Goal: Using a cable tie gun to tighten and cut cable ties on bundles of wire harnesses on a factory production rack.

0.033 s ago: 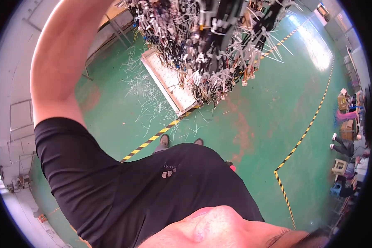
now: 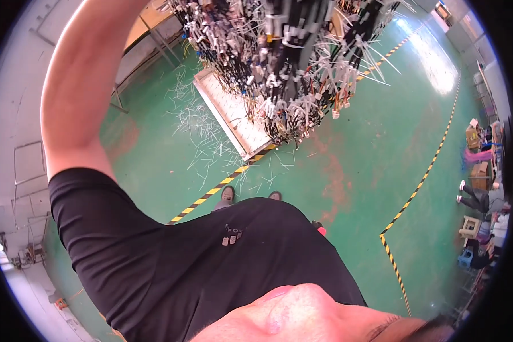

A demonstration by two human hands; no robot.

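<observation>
- Head view: my left arm [image 2: 74, 85] is raised, bare below its black sleeve [image 2: 97, 208], and runs out past the upper edge, so my left hand is out of sight; my right hand does not show either.
- I cannot tell whether my fingers are loose, clenched or grasping anything.
- Nearest to that raised arm is the cable bundle [image 2: 293, 60], dark leads thick with pale connectors and ties. It hangs ahead of me, its lower ends over the right side and near corner of the white tray [image 2: 219, 117]; whatever carries it above is out of view.
- Thin white strips [image 2: 196, 122] are scattered on the green floor [image 2: 382, 148] beyond the tray's left edge, with a few by its near corner, where the striped tape [image 2: 214, 191] runs.
- I judge the whole mass heavy, each lead light and flexible, the dangling ends prone to snagging.
- I would grasp the dark cable lengths above the connectors, never pull on plugs, and mind the spiky tie tails.
</observation>
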